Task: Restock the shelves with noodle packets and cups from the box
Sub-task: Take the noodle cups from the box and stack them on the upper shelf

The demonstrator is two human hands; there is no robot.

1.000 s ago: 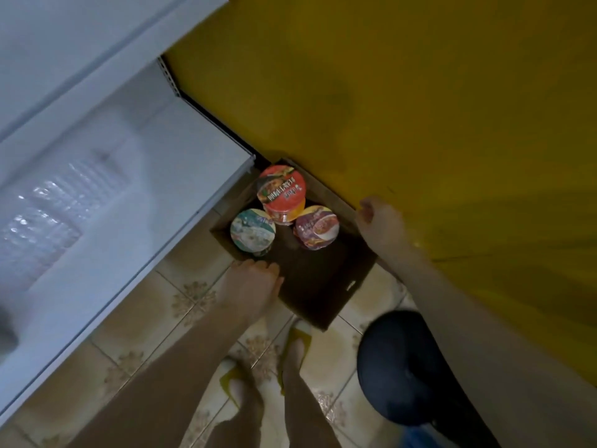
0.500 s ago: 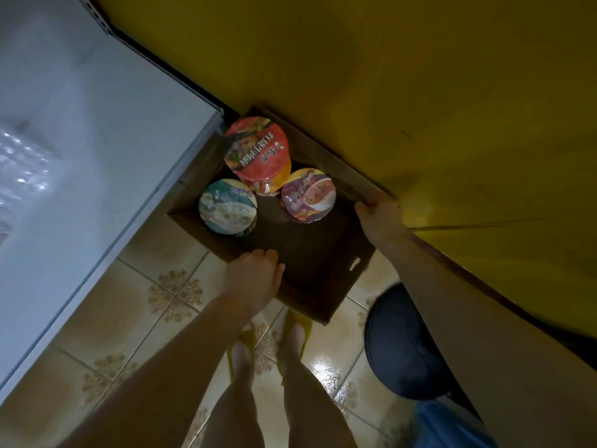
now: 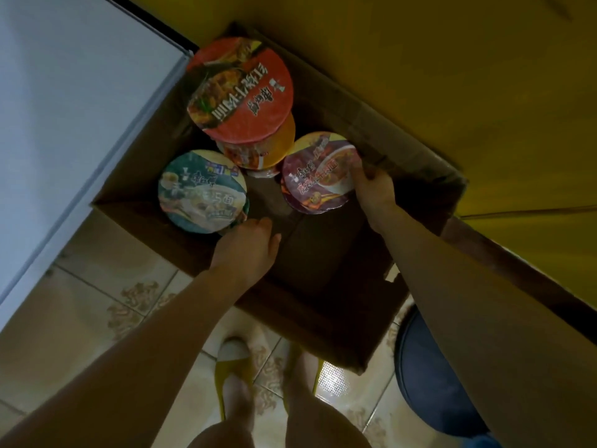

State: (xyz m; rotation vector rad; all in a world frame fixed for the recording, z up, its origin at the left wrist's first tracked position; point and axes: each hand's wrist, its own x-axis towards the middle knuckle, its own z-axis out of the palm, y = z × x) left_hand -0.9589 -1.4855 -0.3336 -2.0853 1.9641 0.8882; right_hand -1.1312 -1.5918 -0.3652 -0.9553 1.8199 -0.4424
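- the box point(image 3: 323, 302) lay under both our hands.
- a red-lidded cup point(image 3: 240, 88) stood beyond them.
- a green-lidded cup point(image 3: 202, 190) sat just past our left hand point(image 3: 248, 250), whose fingers curled; we couldn't tell its grip.
- our right hand point(image 3: 371, 189) gripped the purple-lidded cup point(image 3: 319, 171) at its side.

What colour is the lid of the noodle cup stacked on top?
Red lid; the head view shows it.

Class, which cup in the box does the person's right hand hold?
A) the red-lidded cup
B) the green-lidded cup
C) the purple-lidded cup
C: the right hand curls its thumb and fingers round the edge of the purple-lidded cup.
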